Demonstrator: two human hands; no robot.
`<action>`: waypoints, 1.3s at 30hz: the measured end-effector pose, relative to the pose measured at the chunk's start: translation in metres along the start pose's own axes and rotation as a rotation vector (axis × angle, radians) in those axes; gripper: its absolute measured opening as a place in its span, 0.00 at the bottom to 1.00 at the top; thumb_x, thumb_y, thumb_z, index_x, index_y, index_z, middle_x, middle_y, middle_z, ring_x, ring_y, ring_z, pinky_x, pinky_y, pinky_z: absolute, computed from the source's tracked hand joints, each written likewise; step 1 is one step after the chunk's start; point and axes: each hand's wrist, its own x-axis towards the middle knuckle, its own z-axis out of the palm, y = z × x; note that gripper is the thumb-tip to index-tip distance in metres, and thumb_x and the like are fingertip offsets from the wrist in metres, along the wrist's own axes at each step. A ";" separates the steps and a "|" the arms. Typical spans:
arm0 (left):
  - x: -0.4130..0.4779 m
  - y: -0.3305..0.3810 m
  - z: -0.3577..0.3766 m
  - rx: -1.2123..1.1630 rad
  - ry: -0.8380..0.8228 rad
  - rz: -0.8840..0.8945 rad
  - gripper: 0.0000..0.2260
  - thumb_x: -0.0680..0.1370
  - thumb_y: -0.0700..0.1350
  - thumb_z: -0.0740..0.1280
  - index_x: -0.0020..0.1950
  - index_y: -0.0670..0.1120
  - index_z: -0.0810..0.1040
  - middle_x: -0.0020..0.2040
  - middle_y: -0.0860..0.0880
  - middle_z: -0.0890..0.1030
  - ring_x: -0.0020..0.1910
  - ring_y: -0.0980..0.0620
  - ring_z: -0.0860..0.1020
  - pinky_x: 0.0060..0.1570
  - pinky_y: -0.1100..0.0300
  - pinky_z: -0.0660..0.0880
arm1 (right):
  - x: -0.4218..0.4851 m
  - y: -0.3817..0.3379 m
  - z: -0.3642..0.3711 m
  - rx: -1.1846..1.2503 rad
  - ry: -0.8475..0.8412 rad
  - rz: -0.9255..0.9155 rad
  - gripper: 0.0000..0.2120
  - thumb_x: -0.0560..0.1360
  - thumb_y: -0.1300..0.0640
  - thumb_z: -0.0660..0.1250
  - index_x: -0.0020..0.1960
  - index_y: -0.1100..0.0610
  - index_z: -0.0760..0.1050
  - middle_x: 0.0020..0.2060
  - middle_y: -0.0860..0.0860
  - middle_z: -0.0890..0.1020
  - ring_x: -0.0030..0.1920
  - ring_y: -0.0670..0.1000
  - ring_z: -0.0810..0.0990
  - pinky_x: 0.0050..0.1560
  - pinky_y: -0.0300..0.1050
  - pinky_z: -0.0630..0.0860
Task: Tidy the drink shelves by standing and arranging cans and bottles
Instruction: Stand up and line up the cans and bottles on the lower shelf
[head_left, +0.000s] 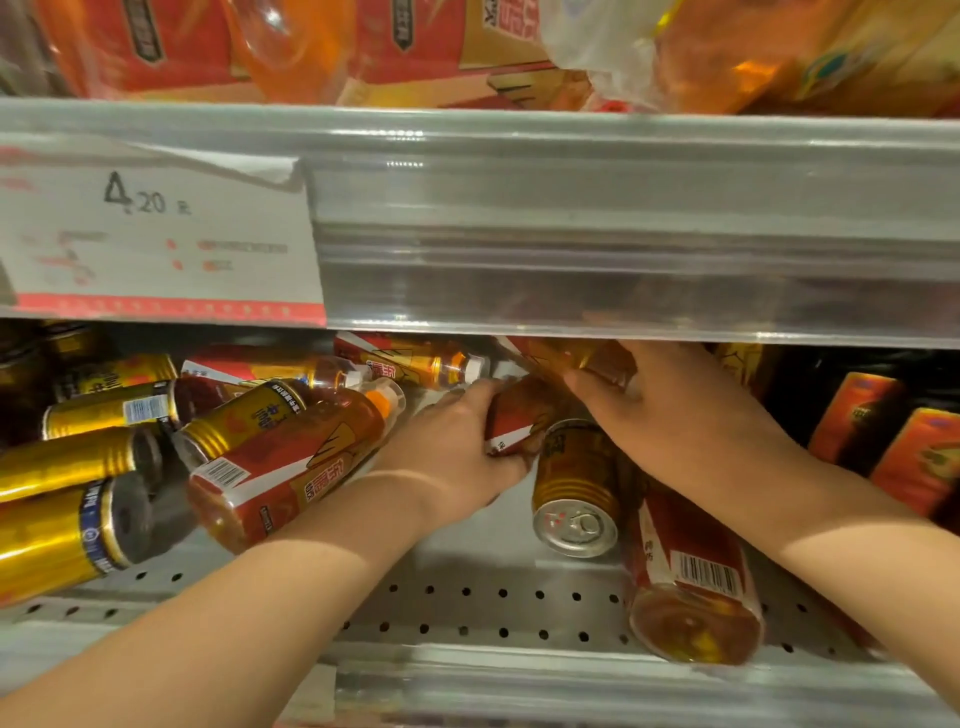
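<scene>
While both hands reach into the lower shelf (467, 613), most of the drinks there lie toppled. The left hand (457, 447) grips a red-labelled bottle (511, 421) near the middle of the shelf, fingers wrapped round its body; the bottle's long axis runs front to back, though its ends are hidden. The right hand (670, 410) is deeper in, just under the upper shelf rail (623, 223), with its fingers curled over an amber bottle (566, 358) that slants up toward the back; its thumb is out of sight.

Between the wrists a gold can (576, 488) lies on its side, lid facing the front edge. Just to its right a second red bottle (685, 571) lies front to back, its base at the front edge. Left of centre a large tea bottle (291, 457) lies diagonally, orange cap pointing to the back right. Toward the left edge several gold cans (62, 530) lie crosswise, ends facing right. Along the back, more bottles (415, 364) lie sideways with caps to the right. At the right edge dark packs (852, 415) stand upright. A price label (156, 228) hangs on the rail.
</scene>
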 end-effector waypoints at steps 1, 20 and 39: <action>0.004 0.001 0.002 -0.013 -0.003 -0.013 0.23 0.75 0.58 0.73 0.66 0.59 0.67 0.48 0.61 0.77 0.41 0.64 0.77 0.38 0.71 0.73 | -0.003 0.000 -0.002 -0.024 0.003 0.006 0.12 0.79 0.40 0.63 0.59 0.43 0.71 0.36 0.38 0.73 0.36 0.37 0.73 0.34 0.29 0.62; -0.027 -0.026 -0.018 -0.128 0.134 0.042 0.21 0.72 0.58 0.74 0.63 0.59 0.74 0.51 0.60 0.82 0.48 0.59 0.81 0.50 0.57 0.81 | -0.020 -0.048 0.014 0.047 0.036 0.034 0.20 0.79 0.40 0.63 0.70 0.36 0.66 0.49 0.45 0.76 0.51 0.48 0.76 0.53 0.43 0.70; 0.010 0.001 0.012 0.134 0.208 0.153 0.25 0.79 0.60 0.64 0.74 0.54 0.69 0.68 0.50 0.70 0.69 0.47 0.67 0.65 0.54 0.68 | 0.004 -0.013 -0.004 -0.293 0.020 0.046 0.14 0.83 0.43 0.58 0.61 0.49 0.73 0.48 0.48 0.78 0.48 0.51 0.79 0.50 0.47 0.76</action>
